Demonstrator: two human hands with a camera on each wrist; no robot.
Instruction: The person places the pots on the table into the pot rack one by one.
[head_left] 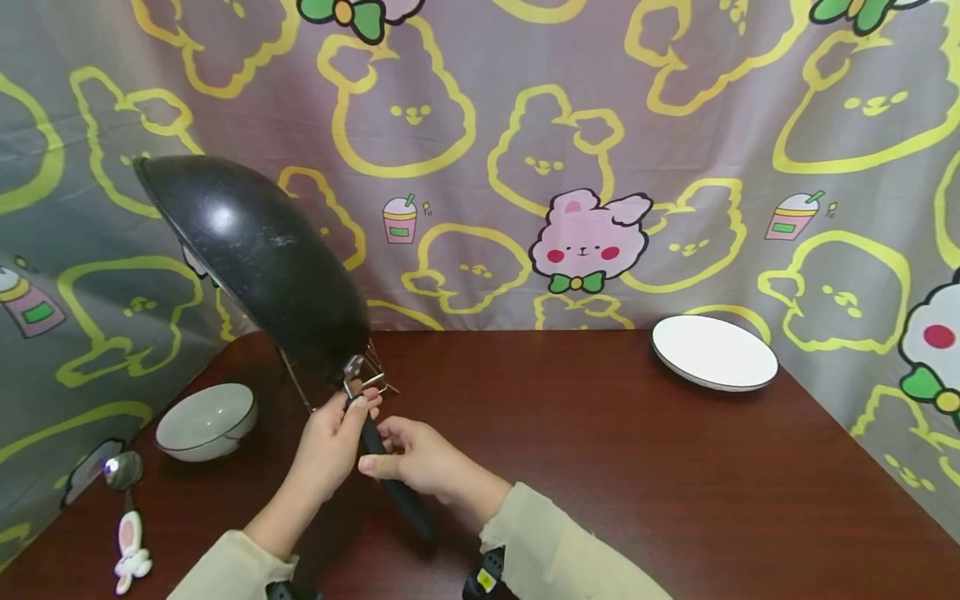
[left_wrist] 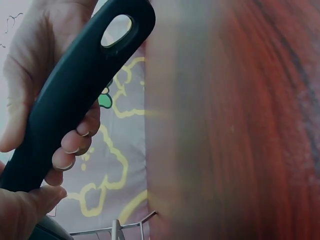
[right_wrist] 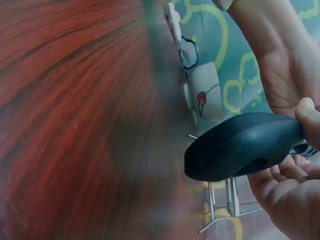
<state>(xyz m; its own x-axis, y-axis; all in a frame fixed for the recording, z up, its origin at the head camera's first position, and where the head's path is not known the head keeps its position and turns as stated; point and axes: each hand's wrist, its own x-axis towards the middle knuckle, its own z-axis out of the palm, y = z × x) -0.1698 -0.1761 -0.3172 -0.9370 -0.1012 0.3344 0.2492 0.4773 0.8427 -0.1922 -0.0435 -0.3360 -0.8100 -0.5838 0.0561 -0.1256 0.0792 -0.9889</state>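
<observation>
A black wok [head_left: 255, 242] is held up at the left in the head view, tipped on its side with its rounded outside showing. Its inside is hidden. My left hand [head_left: 330, 433] grips the black handle [head_left: 408, 504] near the metal joint by the pan. Lower down, my right hand [head_left: 427, 458] holds the same handle, thumb on one side and fingers on the other. In the left wrist view, the handle's end with its oval hanging hole [left_wrist: 116, 31] sticks out past the right hand's curled fingers [left_wrist: 75, 142].
Behind the wok stands a wire rack [head_left: 296, 379], partly hidden. To its left are a white bowl [head_left: 206, 421] and a spoon [head_left: 129, 525] with a rabbit-shaped handle. A white plate [head_left: 715, 352] lies at the back right of the brown table [head_left: 637, 492]. A patterned curtain [head_left: 480, 167] surrounds the table.
</observation>
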